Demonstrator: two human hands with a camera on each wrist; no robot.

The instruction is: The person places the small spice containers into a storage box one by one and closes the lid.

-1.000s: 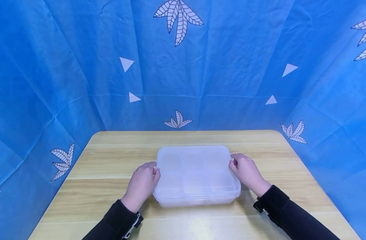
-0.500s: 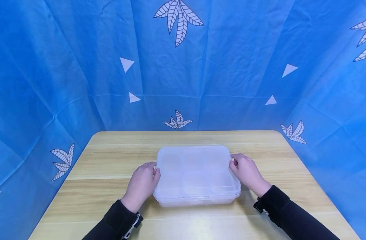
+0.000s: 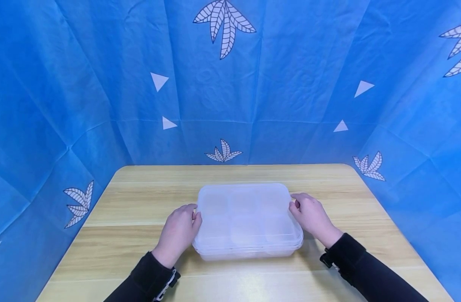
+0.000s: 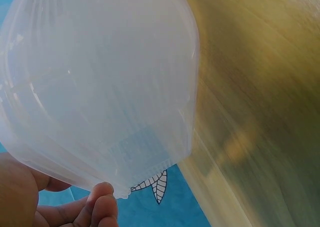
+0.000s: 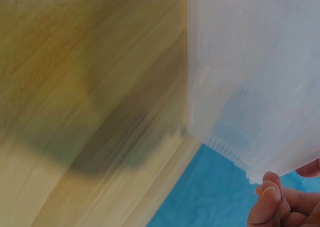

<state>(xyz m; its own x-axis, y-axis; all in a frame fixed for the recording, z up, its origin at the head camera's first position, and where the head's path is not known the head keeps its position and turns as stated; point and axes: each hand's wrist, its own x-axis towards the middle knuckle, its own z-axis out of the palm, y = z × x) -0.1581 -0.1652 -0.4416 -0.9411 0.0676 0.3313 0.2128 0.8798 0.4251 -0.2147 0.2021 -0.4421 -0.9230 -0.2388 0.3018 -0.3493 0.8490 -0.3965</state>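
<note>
A translucent white plastic food container [image 3: 249,218] with a lid lies at the middle of the table, its long side facing me. Through the lid, faint inner compartments show. At its left end my left hand [image 3: 180,228] grips the rim, thumb on the near side and fingers curled beneath the edge. My right hand [image 3: 314,219] holds the opposite end in the same way. In the left wrist view the container's wall [image 4: 115,77] fills much of the picture, with curled fingertips under its rim. The right wrist view shows fingertips [image 5: 270,194] at the rim's corner.
The light wood table [image 3: 140,197] reaches to a blue cloth backdrop [image 3: 291,84] with white leaf and triangle prints, which also hangs along both sides. Dark sleeves with wrist straps [image 3: 166,285] cross the near part of the table.
</note>
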